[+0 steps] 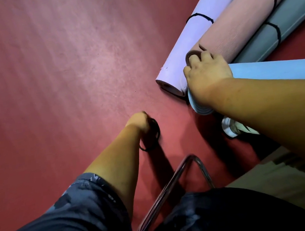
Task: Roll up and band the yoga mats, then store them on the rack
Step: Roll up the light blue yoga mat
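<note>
Red floor, right hand gripping pink mat

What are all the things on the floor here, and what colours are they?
Lilac mat: one, rolled, black band, left of the pink one.
Pink mat: one, rolled, black band, between lilac and grey.
Grey mat: one, rolled, black band, far right.
Light blue mat: one, rolled, no band visible, under the right arm.
White roll: one, mostly hidden by the arm.
Loose bands: black, count unclear, in the left hand.
Metal frame: one, silver, bottom centre.
Floor: red.
Left hand: grip closed on the bands.
Right hand: fingers in the pink mat's end.
</note>
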